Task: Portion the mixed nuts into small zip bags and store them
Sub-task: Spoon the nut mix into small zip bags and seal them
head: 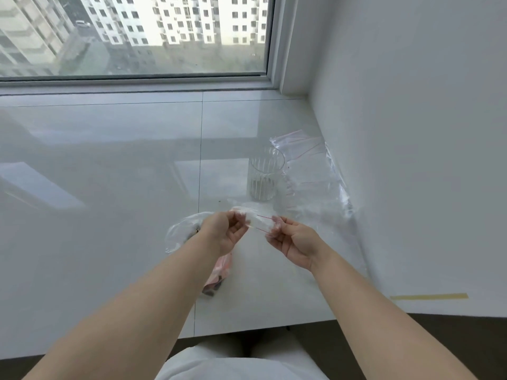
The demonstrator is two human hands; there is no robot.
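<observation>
above the white desk [109, 187], near its front edge, the left hand [223, 233] and right hand [295, 242] each pinch one end of a small zip bag [259, 222]. a nut bag [219, 272] lies beneath the left wrist. toward the right edge stand a glass [264, 178] and spare bags [312, 174].

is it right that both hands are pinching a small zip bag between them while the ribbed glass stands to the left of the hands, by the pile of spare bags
Not quite. The head view shows the ribbed glass beyond the hands and to the right, not left. The rest holds: the left hand and right hand pinch the small zip bag between them, and the glass stands by the pile of spare bags.
</observation>
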